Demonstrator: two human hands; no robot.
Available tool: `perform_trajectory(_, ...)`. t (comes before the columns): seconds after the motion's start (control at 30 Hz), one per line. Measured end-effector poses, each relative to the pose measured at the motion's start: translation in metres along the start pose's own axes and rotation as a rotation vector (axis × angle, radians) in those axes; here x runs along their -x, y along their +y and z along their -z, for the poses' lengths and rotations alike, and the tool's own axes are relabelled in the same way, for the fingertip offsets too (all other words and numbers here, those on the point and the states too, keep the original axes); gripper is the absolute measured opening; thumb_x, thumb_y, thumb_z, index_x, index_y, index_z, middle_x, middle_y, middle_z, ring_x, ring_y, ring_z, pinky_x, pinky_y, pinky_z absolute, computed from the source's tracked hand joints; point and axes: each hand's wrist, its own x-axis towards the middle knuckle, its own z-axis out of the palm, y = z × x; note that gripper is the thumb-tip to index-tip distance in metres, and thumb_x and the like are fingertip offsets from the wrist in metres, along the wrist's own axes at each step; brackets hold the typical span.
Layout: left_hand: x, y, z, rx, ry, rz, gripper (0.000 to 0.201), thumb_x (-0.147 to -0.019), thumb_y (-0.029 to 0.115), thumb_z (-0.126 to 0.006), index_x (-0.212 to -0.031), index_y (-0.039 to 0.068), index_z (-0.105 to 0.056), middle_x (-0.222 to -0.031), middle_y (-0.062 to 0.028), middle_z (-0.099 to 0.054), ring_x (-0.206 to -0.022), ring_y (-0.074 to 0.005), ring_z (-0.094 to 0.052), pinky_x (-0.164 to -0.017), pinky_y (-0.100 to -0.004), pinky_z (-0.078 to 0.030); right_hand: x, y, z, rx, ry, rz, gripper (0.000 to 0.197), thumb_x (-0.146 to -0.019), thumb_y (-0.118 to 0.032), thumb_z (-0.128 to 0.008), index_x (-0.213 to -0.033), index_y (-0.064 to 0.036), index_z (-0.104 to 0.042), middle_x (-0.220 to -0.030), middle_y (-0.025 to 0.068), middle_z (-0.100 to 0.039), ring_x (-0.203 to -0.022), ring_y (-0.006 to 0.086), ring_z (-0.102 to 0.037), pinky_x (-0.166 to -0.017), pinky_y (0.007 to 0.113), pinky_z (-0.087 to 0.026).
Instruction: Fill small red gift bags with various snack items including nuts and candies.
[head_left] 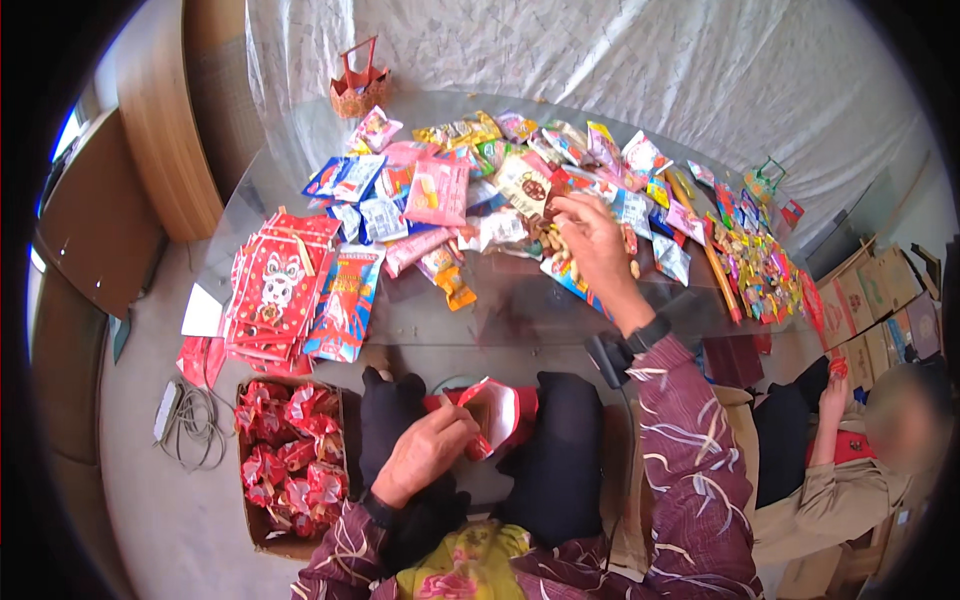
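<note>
A glass tabletop (470, 320) stretches in front of me, backed by a pale crumpled sheet (600, 60) hung as a wall, with a grey floor below and flattened cartons off to my right where another person (880, 440) sits. The table is heaped with snack packets (470, 180) in pink, blue and yellow, a stack of flat red gift bags (275, 290) to my left, and a spread of small wrapped sweets (760, 270) to my right. My left hand (425, 450) is down on my lap, fingers closed on the rim of an open red gift bag (500, 412), holding its mouth up and gaping. My right hand (592, 240) is stretched out over the middle of the pile, fingers curled down onto some small brownish pieces (550, 245); I cannot tell whether they are pinched yet or only touched. A box of filled red bags (290, 460) sits on the floor by my left knee. To do this well, I judge I should close the right fingers on just a few pieces, lift clear of the loose packets so nothing drags off the edge, and keep the left hand steady with the bag mouth wide and tilted toward the table. The main risk looks like pieces slipping between table edge and lap.
</note>
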Motion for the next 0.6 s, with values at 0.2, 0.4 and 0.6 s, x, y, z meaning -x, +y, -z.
perform_trajectory(0.2, -0.014, 0.003, -0.004, -0.013, -0.037, -0.018, 0.016, -0.081, -0.001, -0.069, -0.096, 0.002, -0.065, -0.098, -0.0112, -0.06, -0.093, -0.0318, -0.063, -0.078, -0.0379, -0.053, 0.062, -0.074, 0.046, -0.139, -0.173, -0.177, 0.025, -0.098, -0.012, -0.056, -0.114, 0.003, -0.068, -0.106, -0.0003, -0.062, -0.093, 0.0073, -0.055, -0.086, 0.023, -0.045)
perform_trajectory(0.4, -0.012, -0.005, -0.024, -0.113, 0.012, -0.098, 0.025, -0.075, -0.005, -0.07, -0.097, 0.002, -0.064, -0.098, -0.0097, -0.056, -0.085, -0.0281, -0.062, -0.073, -0.0361, -0.054, 0.127, -0.086, 0.065, -0.335, -0.215, -0.411, 0.022, -0.098, -0.013, -0.057, -0.107, 0.0024, -0.07, -0.098, 0.0009, -0.065, -0.082, 0.0064, -0.053, -0.08, 0.023, -0.044)
perform_trajectory(0.6, -0.002, 0.004, -0.029, -0.216, 0.028, -0.041, 0.025, -0.075, -0.004, -0.071, -0.098, 0.004, -0.065, -0.098, -0.0092, -0.055, -0.085, -0.0267, -0.062, -0.072, -0.0354, -0.054, 0.164, -0.077, 0.067, -0.493, -0.282, -0.551, 0.02, -0.096, -0.01, -0.059, -0.101, 0.0048, -0.071, -0.098, 0.004, -0.066, -0.078, 0.0076, -0.053, -0.076, 0.023, -0.045)
